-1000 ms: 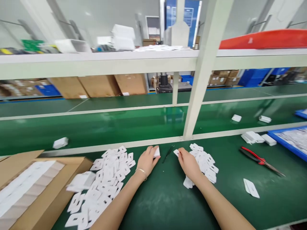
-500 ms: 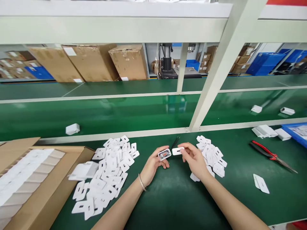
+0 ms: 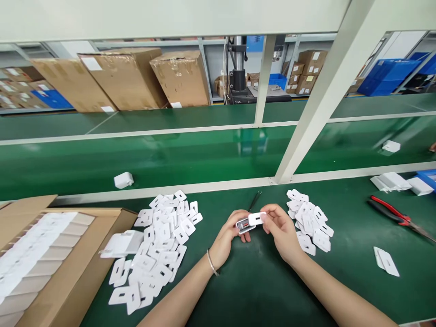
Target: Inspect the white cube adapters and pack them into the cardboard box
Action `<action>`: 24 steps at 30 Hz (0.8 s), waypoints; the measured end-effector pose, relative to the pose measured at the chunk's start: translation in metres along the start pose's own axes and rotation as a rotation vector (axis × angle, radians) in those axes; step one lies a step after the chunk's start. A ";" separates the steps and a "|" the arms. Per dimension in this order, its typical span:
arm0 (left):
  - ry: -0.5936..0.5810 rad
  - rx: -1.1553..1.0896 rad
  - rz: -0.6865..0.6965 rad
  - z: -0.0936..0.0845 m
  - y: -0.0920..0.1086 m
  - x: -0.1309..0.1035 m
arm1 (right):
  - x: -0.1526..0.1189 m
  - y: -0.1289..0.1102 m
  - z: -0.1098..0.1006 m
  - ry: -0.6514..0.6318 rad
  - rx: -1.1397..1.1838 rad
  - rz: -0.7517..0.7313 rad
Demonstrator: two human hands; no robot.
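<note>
My left hand is closed around a small white plastic housing, its open end facing me with electronic parts showing inside. Between the fingertips of my right hand is a white slotted cover plate. The plate overlaps the right part of the housing's opening; whether the two touch I cannot tell. Just beyond my hands, black tweezers lie on the green table. A heap of slotted plates spreads to the left of my left hand, and a smaller pile of plates lies beside my right hand.
An open cardboard box of white pieces stands at the left. Red-and-black pliers and two plates lie at the right. White housings ride on the green conveyor belt behind a pale metal post.
My right hand has brought the cover plate over the housing's opening. The housings on the belt have shifted right, and one has left the right part of the view. The camera has tilted slightly.
</note>
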State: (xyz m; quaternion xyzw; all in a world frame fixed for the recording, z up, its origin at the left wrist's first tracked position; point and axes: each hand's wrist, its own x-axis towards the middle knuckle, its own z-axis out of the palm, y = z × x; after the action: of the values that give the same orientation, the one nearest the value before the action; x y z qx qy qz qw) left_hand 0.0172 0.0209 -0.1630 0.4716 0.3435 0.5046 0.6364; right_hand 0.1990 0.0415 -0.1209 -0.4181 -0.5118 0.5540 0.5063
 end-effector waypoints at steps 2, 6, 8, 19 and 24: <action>0.009 -0.033 -0.017 0.000 0.001 0.000 | 0.003 0.000 -0.003 0.045 0.016 -0.001; 0.022 -0.095 -0.081 0.000 0.006 0.000 | 0.008 0.000 -0.007 0.078 -0.012 -0.002; 0.032 -0.113 -0.102 0.000 0.007 0.000 | 0.008 0.000 -0.007 0.074 -0.034 -0.003; 0.024 0.032 0.010 0.003 0.000 -0.001 | -0.002 0.006 0.000 -0.052 -0.217 -0.069; -0.020 0.136 0.085 0.005 0.001 -0.002 | -0.009 0.008 0.002 -0.127 -0.399 -0.181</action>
State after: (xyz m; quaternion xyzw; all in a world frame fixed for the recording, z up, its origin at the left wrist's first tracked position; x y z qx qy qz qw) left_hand 0.0205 0.0178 -0.1604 0.5329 0.3504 0.5020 0.5841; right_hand 0.1969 0.0323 -0.1287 -0.4266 -0.6776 0.4193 0.4279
